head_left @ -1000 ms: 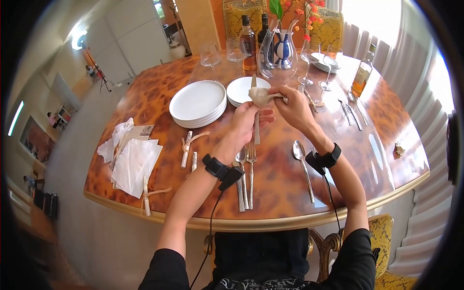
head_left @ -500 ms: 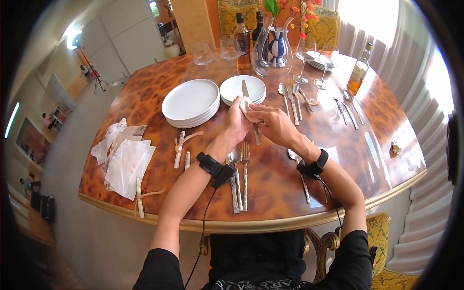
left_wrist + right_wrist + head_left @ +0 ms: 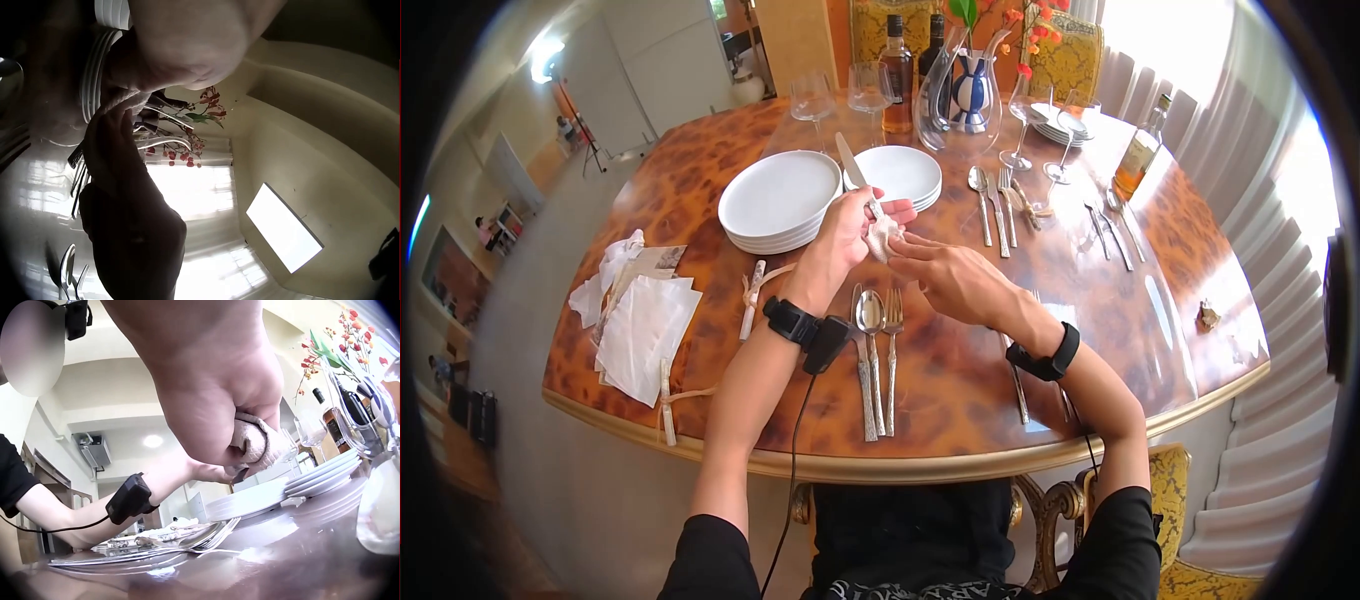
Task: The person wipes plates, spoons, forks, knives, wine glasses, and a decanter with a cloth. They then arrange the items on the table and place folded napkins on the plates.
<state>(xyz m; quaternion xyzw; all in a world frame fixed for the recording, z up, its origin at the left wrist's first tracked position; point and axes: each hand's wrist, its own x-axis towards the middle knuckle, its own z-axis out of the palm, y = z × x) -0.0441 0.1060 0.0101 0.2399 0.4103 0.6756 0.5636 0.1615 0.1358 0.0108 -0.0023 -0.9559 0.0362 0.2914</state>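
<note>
My left hand (image 3: 840, 232) grips a table knife (image 3: 852, 162), its blade slanting up and left past the plates. A crumpled off-white cloth (image 3: 882, 240) is wrapped about the lower part of the knife. From the right, my right hand (image 3: 960, 282) pinches this cloth between thumb and fingers. In the right wrist view the cloth (image 3: 253, 442) shows as a textured fold inside the right hand. The knife's handle is mostly hidden by cloth and fingers. Just below the hands, a knife, a spoon and a fork (image 3: 893, 320) lie side by side on the table.
Stacks of large plates (image 3: 775, 200) and smaller plates (image 3: 905, 170) stand beyond the hands. Paper-like napkins (image 3: 650, 335) and tied rolls (image 3: 666, 400) lie at left. Wine glasses (image 3: 812, 97), bottles (image 3: 895, 80) and a glass decanter (image 3: 935, 110) stand behind. More cutlery (image 3: 1000, 215) lies right.
Both hands have moved left and nearer my body with the knife and cloth. The knife has tilted from nearly upright to pointing up and left. The cloth has slid from the blade towards the handle.
</note>
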